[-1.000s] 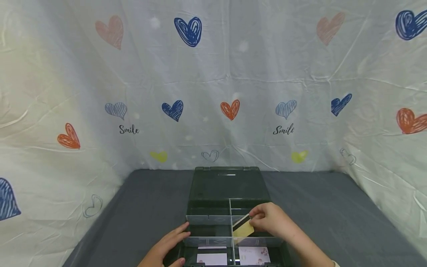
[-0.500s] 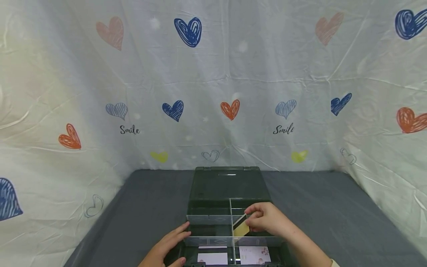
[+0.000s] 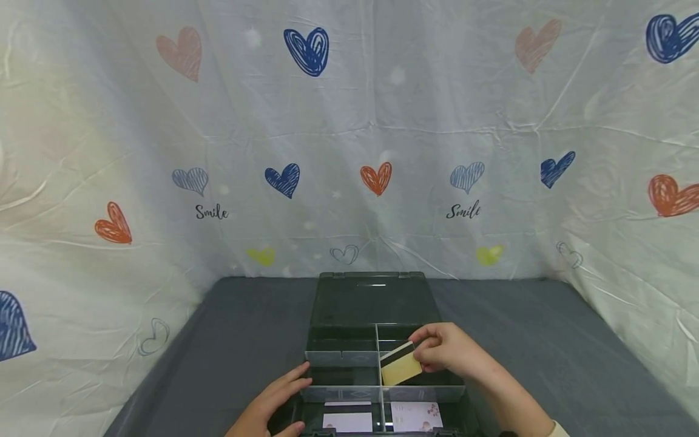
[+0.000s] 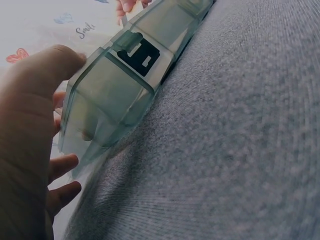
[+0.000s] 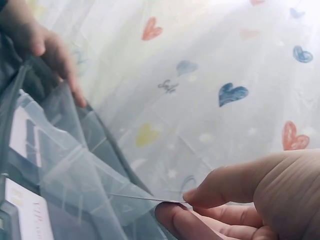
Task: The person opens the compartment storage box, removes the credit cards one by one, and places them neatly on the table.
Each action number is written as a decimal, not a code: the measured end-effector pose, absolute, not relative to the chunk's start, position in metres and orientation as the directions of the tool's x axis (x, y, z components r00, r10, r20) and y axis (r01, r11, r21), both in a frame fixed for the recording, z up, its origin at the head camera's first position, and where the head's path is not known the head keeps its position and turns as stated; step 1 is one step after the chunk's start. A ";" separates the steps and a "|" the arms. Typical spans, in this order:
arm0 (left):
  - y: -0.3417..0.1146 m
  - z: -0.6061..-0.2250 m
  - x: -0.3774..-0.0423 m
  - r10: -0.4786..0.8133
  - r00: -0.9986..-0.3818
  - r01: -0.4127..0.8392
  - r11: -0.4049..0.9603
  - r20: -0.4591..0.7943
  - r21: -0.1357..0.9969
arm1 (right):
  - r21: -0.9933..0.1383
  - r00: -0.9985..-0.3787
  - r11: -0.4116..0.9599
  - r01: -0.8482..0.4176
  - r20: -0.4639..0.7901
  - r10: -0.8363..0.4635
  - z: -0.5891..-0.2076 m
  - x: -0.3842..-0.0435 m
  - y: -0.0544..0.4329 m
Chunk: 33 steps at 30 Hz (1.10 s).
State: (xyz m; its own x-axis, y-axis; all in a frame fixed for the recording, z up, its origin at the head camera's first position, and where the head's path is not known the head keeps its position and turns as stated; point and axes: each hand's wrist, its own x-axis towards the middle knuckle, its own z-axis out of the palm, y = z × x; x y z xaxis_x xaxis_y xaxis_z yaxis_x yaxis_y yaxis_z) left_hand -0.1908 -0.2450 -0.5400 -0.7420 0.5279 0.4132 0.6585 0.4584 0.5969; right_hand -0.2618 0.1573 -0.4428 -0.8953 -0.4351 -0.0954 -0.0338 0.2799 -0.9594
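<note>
The yellow card (image 3: 403, 368) tilts in or just above the right middle compartment (image 3: 445, 380) of the green box (image 3: 374, 308); held only by one end, it could snag on the centre divider (image 3: 377, 340) and slip, I'd say. The right hand (image 3: 449, 352), angled in from the right, pinches that end between thumb and finger, while the left hand (image 3: 273, 400), fingers spread, lies along the box's left side.

Dark green translucent plastic box (image 3: 341, 378) open on top: middle-left compartment reachable from above, between upright clear plastic dividers (image 3: 341, 360). Middle-right compartment obstructed by right hand (image 3: 455, 353) and gold rectangular card with black stripe (image 3: 403, 370). Left hand (image 3: 267, 403) obstructs left side. Passable: over grey cloth tabletop (image 3: 524, 340), either side.
</note>
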 end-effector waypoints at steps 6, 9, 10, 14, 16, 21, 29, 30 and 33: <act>-0.246 -0.541 -0.193 0.552 -0.705 0.697 0.422 0.445 0.580 | -0.959 -0.904 0.280 -0.028 -0.095 -0.416 -0.434 -0.263 0.167; -0.245 -0.543 -0.194 0.551 -0.691 0.712 0.409 0.467 0.571 | -0.959 -0.906 0.281 -0.026 -0.095 -0.411 -0.431 -0.264 0.172; -0.245 -0.543 -0.194 0.549 -0.686 0.718 0.407 0.477 0.565 | -0.960 -0.906 0.279 -0.025 -0.096 -0.412 -0.430 -0.264 0.173; -0.243 -0.544 -0.194 0.535 -0.680 0.727 0.404 0.502 0.555 | -0.965 -0.905 0.261 -0.021 -0.093 -0.415 -0.428 -0.264 0.178; -0.243 -0.544 -0.194 0.533 -0.680 0.727 0.402 0.503 0.557 | -0.968 -0.906 0.251 -0.021 -0.088 -0.413 -0.426 -0.264 0.180; -0.245 -0.541 -0.194 0.543 -0.696 0.708 0.409 0.470 0.575 | -0.969 -0.914 0.246 -0.028 -0.075 -0.400 -0.420 -0.262 0.186; -0.246 -0.542 -0.195 0.540 -0.712 0.691 0.424 0.449 0.586 | -0.965 -0.942 0.261 -0.027 -0.063 -0.331 -0.411 -0.259 0.200; -0.246 -0.542 -0.195 0.542 -0.709 0.694 0.422 0.451 0.584 | -0.965 -0.945 0.261 -0.024 -0.062 -0.320 -0.410 -0.259 0.202; -0.246 -0.542 -0.196 0.552 -0.693 0.711 0.412 0.464 0.571 | -0.967 -0.952 0.254 -0.021 -0.057 -0.300 -0.407 -0.258 0.207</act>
